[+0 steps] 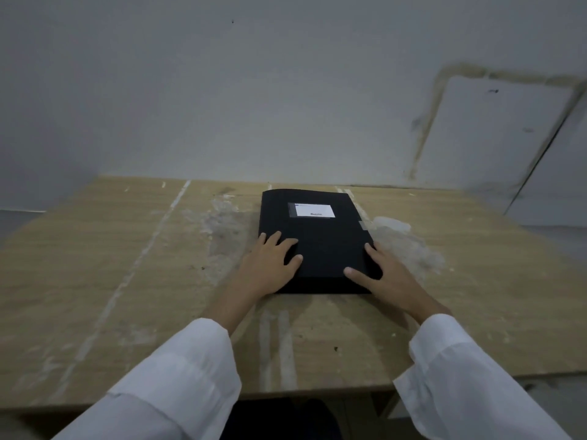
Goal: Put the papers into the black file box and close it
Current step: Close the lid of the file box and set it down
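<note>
The black file box [317, 246] is seen lying flat and shut at the far middle of the table [127, 265], its lid down. No loose papers are visible; they are judged to be inside already, though this cannot be confirmed. Little seems left beyond fastening the side tab [363, 225], if it is not yet fastened.

The left hand [270, 265] is laid flat on the near left corner, fingers spread, nothing gripped. The right hand [386, 274] is spread open along the near right edge, thumb on the lid.

The box is matte, rigid-looking, rectangular with a rounded spine; a white label [313, 211] is fixed on top. The tabletop is pale wood-grain, scuffed and smeared white. White sleeves [178, 376] are worn.
</note>
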